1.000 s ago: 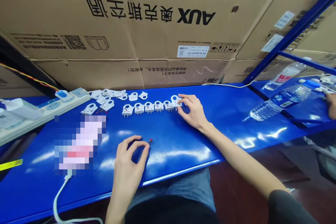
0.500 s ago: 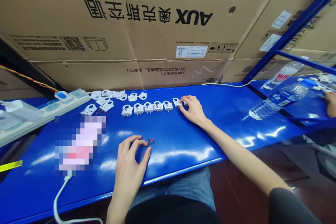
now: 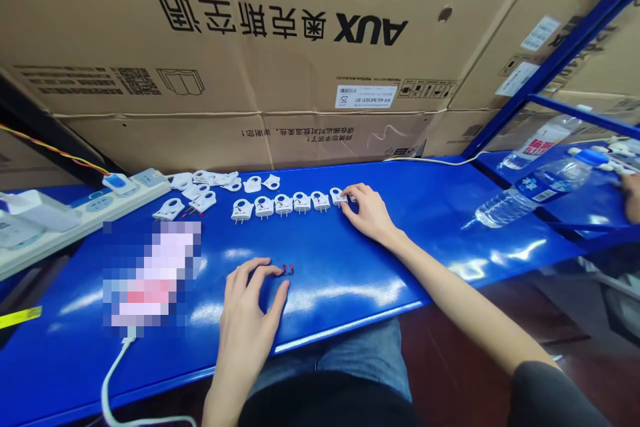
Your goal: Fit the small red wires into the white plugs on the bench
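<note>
A row of several white plugs with ring-shaped tops (image 3: 283,205) stands on the blue tabletop (image 3: 380,267), prongs toward me. My right hand (image 3: 367,208) is at the row's right end, fingers curled around a white plug (image 3: 353,199) that they mostly hide. Its thumb and fingertips come close to the neighbouring plug (image 3: 338,197). Nearer to me, my left hand (image 3: 250,300) rests on the table with thumb and fingers apart. Beside its index fingertip lie small dark wires with red ends (image 3: 288,270).
More white ring-topped pieces (image 3: 207,180) lie loose at the back left. A power strip (image 3: 105,203), a blurred-out phone-like object (image 3: 160,267) and a white cable (image 3: 107,373) are left. Bottles (image 3: 535,190) lie by the blue frame at right; another person's hand (image 3: 631,197) shows there. Cardboard (image 3: 280,80) stands behind.
Both hands stay in nearly the same place. The view shifts very slightly; the plugs and wires have not visibly moved.
</note>
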Demonstrator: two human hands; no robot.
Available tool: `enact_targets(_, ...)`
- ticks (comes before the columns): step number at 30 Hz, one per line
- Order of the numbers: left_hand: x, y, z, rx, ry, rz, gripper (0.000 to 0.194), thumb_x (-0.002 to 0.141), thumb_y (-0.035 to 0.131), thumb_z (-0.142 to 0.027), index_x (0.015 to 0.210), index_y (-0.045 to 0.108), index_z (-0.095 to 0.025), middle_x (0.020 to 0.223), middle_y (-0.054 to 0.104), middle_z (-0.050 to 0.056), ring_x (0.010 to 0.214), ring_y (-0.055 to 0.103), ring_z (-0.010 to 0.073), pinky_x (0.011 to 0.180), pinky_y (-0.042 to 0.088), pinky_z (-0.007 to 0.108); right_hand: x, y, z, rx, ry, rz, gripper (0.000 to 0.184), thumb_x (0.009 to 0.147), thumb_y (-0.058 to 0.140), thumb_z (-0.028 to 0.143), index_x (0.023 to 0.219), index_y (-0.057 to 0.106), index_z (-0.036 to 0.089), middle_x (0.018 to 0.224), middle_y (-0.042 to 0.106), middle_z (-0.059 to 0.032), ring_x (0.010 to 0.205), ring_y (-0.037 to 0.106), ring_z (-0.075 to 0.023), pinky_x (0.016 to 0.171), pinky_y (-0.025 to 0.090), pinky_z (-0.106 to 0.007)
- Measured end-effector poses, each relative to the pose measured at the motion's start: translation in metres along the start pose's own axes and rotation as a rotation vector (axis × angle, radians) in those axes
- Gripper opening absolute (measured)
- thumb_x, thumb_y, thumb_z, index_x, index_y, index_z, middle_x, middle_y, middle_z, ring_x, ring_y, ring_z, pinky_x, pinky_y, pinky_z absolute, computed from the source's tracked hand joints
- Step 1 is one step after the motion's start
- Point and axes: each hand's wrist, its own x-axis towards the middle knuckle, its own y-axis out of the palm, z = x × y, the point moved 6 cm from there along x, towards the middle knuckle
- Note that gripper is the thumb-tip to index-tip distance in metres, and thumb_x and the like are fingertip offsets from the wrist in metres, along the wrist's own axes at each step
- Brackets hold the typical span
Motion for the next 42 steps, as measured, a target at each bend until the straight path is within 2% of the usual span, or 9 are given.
enact_targets(6, 0.0, -0.001, -0.001, 0.002, -0.004, 0.008, 0.023, 0.095, 0.056, -0.046, 0.101, 0.069, -0.027, 0.122, 0.065, 0.007, 0.117, 0.057, 0.0317, 0.101, 0.047, 0.052, -0.001, -0.005, 0.006, -0.035, -0.015, 0.009, 0.018, 0.098, 0.058, 0.029, 0.111, 0.066, 0.021, 0.116, 0.07, -0.0105, 0.103, 0.063, -0.0286, 0.089, 0.048, -0.044)
enact_targets(13, -0.001, 0.001, 0.0, 0.016, -0.007, 0.009, 0.023, 0.095, 0.056, -0.045, 0.103, 0.068, -0.027, 0.123, 0.065, 0.007, 0.118, 0.057, 0.0315, 0.099, 0.049, 0.05, -0.009, 0.005, 0.044, -0.088, -0.177, 0.045, 0.036, 0.098, 0.061, 0.032, 0.132, 0.061, 0.021, 0.138, 0.062, -0.0138, 0.126, 0.053, -0.034, 0.105, 0.042, -0.052)
enact_targets(16, -0.001, 0.001, 0.0, 0.02, -0.003, 0.008, 0.023, 0.095, 0.056, -0.045, 0.102, 0.068, -0.028, 0.123, 0.065, 0.007, 0.118, 0.057, 0.0318, 0.098, 0.049, 0.05, -0.011, 0.01, 0.054, -0.107, -0.225, 0.049, 0.033, 0.098, 0.06, 0.03, 0.129, 0.062, 0.02, 0.138, 0.061, -0.0148, 0.127, 0.052, -0.0349, 0.106, 0.042, -0.054)
enact_targets(21, -0.001, 0.001, 0.0, 0.024, -0.001, 0.014, 0.022, 0.096, 0.055, -0.043, 0.103, 0.068, -0.027, 0.123, 0.065, 0.007, 0.119, 0.057, 0.0314, 0.098, 0.05, 0.049, -0.015, 0.006, 0.057, -0.042, -0.22, 0.036, 0.019, 0.093, 0.063, 0.021, 0.112, 0.066, 0.021, 0.124, 0.067, -0.0115, 0.117, 0.057, -0.0318, 0.102, 0.045, -0.051)
enact_targets(25, -0.002, 0.001, 0.001, 0.031, -0.006, 0.011, 0.023, 0.096, 0.055, -0.045, 0.105, 0.068, -0.028, 0.124, 0.065, 0.007, 0.119, 0.057, 0.0315, 0.098, 0.051, 0.05, -0.023, -0.001, 0.068, 0.018, -0.26, 0.007, 0.017, 0.093, 0.061, 0.018, 0.108, 0.066, 0.022, 0.116, 0.07, -0.01, 0.11, 0.061, -0.0289, 0.096, 0.048, -0.048)
enact_targets(30, -0.002, 0.002, 0.001, 0.02, -0.008, 0.018, 0.024, 0.097, 0.055, -0.046, 0.106, 0.068, -0.027, 0.125, 0.066, 0.007, 0.12, 0.058, 0.0316, 0.102, 0.05, 0.052, -0.038, -0.008, 0.098, 0.104, -0.479, -0.058, 0.018, 0.093, 0.058, 0.016, 0.108, 0.066, 0.021, 0.129, 0.065, -0.0133, 0.115, 0.063, -0.0251, 0.091, 0.054, -0.041)
enact_targets(35, -0.001, -0.001, -0.001, -0.08, 0.015, -0.012, 0.024, 0.097, 0.056, -0.046, 0.105, 0.07, -0.027, 0.116, 0.072, 0.005, 0.114, 0.065, 0.0273, 0.119, 0.035, 0.056, -0.054, -0.003, 0.121, 0.077, -0.686, -0.029, 0.019, 0.096, 0.053, 0.017, 0.109, 0.066, 0.021, 0.13, 0.068, -0.0113, 0.105, 0.067, -0.0186, 0.081, 0.057, -0.031)
enact_targets(39, -0.001, -0.003, -0.002, -0.136, 0.013, -0.028, 0.024, 0.096, 0.06, -0.047, 0.108, 0.071, -0.029, 0.117, 0.074, 0.003, 0.115, 0.066, 0.0267, 0.115, 0.043, 0.053, -0.06, -0.002, 0.131, 0.018, -0.781, -0.048, 0.019, 0.094, 0.054, 0.019, 0.108, 0.067, 0.02, 0.12, 0.072, -0.0091, 0.086, 0.066, -0.0167, 0.071, 0.054, -0.029)
enact_targets(42, -0.002, -0.004, -0.003, -0.148, 0.026, -0.036, 0.021, 0.096, 0.06, -0.046, 0.103, 0.073, -0.03, 0.115, 0.076, 0.002, 0.115, 0.068, 0.0256, 0.115, 0.044, 0.051, -0.06, -0.002, 0.133, 0.02, -0.796, -0.04, 0.018, 0.091, 0.056, 0.02, 0.105, 0.068, 0.02, 0.116, 0.071, -0.0084, 0.082, 0.064, -0.0161, 0.07, 0.051, -0.028)
